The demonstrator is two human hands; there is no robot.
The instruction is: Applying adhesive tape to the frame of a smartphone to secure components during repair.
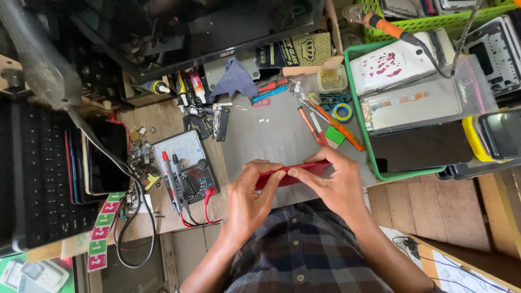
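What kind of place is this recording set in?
Most likely a phone repair bench. A multimeter with probes lies by the mat, a soldering iron hangs above, and both hands hold a red phone.

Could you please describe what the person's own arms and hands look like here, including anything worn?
Both forearms are bare, with no sleeves reaching them. The left hand and right hand wear no gloves, and no rings or watch show. A dark plaid grey-and-blue fabric garment covers the body below.

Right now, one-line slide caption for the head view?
Both hands, left hand and right hand, grip a slim red phone edgewise above a grey work mat.
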